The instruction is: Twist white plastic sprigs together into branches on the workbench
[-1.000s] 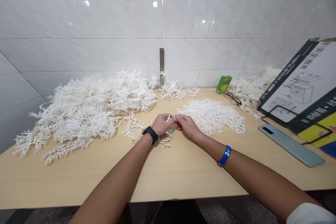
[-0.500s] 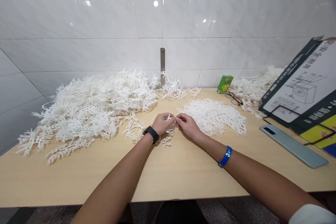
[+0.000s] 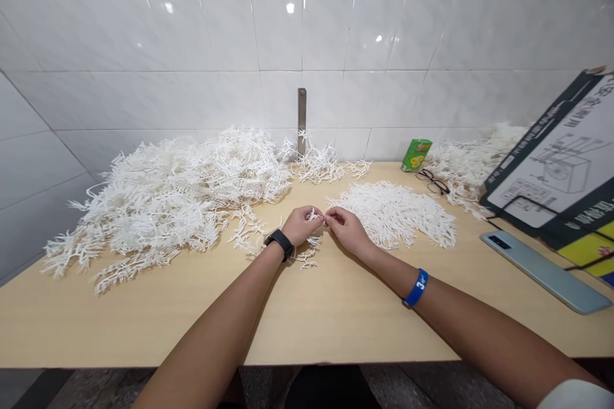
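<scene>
My left hand (image 3: pixel 301 225), with a black watch on its wrist, is closed on a small white branched plastic piece (image 3: pixel 314 213). My right hand (image 3: pixel 348 229) pinches at the same spot, its fingertips meeting the left ones; what lies between them is mostly hidden. Under and beside my left hand lie several loose white branched bits (image 3: pixel 306 259). A large tangled heap of white branched pieces (image 3: pixel 192 185) spreads to the left. Just right of my hands is a flatter pile of slim white pieces (image 3: pixel 393 212).
At the back stand a small green box (image 3: pixel 416 154) and black glasses (image 3: pixel 434 182). A grey-blue phone (image 3: pixel 547 271) lies at the right, before a large printed carton (image 3: pixel 556 160). More white pieces (image 3: pixel 474 153) lie behind it. A metal strip (image 3: pixel 302 118) is fixed to the tiled wall.
The whole view has shifted slightly, so everything sits a little further right. Both hands stay together in nearly the same pinch.
</scene>
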Tool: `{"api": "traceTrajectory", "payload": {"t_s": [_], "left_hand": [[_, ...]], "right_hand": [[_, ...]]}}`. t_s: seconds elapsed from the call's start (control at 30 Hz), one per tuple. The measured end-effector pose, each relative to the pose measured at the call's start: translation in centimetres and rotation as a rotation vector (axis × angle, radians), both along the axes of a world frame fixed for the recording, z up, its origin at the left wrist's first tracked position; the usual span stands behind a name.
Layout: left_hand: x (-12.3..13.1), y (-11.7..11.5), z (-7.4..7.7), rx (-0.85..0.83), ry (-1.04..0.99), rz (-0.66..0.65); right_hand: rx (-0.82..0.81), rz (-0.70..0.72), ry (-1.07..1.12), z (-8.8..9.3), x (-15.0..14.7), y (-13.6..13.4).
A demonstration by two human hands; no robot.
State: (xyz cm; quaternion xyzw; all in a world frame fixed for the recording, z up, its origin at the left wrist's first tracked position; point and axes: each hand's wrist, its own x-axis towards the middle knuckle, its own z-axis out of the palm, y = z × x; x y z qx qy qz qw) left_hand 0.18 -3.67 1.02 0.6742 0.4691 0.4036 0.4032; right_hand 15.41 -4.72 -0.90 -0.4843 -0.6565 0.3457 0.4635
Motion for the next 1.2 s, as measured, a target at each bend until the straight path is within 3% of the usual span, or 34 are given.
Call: {"api": "traceTrajectory", "payload": {"t_s": [0.27, 0.6, 0.77, 1.0, 1.2], "left_hand": [[0.0, -0.1, 0.0, -0.024, 0.011, 0.008], [-0.1, 0.5, -0.8, 0.059, 0.004, 0.03], [-0.2, 0.9, -1.1, 0.198, 0.035, 0.081], [-0.2, 0.6, -0.9, 0.367, 0.126, 0.051], [-0.4, 0.2, -0.4, 0.505, 0.22, 0.014]], "right_hand": [[0.034, 0.005, -0.005, -0.1, 0.1, 0.1], [0.07, -0.027, 0.048, -0.3, 0.0, 0.1], [0.104, -0.136, 0.053, 0.6, 0.3, -0.3], [0.018, -0.033, 0.009, 0.9, 0.1, -0.9], [-0.034, -0.029, 0.044, 0.7, -0.2, -1.2]]}}
